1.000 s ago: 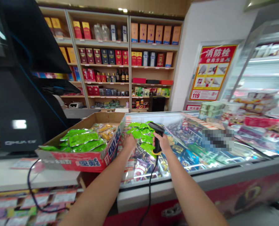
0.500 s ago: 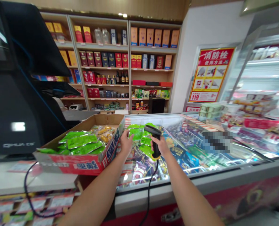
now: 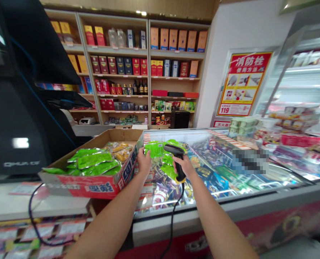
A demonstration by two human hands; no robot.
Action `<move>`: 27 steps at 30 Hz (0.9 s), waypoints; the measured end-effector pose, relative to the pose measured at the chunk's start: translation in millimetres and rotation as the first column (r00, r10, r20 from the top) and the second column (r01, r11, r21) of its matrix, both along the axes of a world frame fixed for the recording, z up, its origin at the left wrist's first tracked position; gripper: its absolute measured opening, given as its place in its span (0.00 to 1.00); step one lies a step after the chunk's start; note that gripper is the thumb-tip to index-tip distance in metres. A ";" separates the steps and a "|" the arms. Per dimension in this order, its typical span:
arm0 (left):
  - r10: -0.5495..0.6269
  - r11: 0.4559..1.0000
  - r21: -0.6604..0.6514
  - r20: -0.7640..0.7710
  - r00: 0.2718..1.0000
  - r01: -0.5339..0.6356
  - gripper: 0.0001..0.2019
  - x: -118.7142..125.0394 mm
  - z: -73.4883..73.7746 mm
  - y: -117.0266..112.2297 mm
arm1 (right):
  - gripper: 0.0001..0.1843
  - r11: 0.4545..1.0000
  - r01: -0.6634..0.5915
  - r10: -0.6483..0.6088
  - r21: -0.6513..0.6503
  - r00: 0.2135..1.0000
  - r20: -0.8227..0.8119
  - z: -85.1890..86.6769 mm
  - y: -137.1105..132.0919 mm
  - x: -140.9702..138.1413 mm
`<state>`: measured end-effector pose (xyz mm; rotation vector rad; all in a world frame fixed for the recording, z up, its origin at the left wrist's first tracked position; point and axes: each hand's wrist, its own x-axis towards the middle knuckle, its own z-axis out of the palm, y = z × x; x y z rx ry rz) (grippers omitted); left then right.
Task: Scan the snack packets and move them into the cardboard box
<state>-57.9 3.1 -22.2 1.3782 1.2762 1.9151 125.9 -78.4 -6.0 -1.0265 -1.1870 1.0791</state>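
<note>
Green snack packet (image 3: 154,149) sits pinched in the left hand (image 3: 144,162), beside the barcode scanner (image 3: 177,160) the right hand (image 3: 186,167) grips.

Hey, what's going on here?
A person at a shop counter is working with bare hands. The left hand holds a green packet, and the right hand grips a corded barcode scanner close beside it. Both are above a glass-topped freezer, with more green packets piled on it. Others lie in an open cardboard box to the left.
</note>
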 end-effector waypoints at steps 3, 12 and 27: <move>0.003 1.000 0.001 0.000 1.000 -0.003 0.08 0.2 1.9 -1.9 | 0.15 1.000 -0.004 0.004 -0.007 1.000 -0.003 0.1 -0.1 0.1; 0.011 0.999 -0.048 -0.031 0.999 -0.012 0.07 -0.9 3.9 -3.6 | 0.15 1.000 -0.015 0.015 -0.008 1.000 -0.011 1.0 -1.6 0.4; 0.120 0.992 0.093 -0.456 0.882 -0.087 0.11 -27.9 91.1 -64.3 | 0.19 0.988 -0.096 0.107 0.121 0.990 -0.087 49.2 -19.1 -34.6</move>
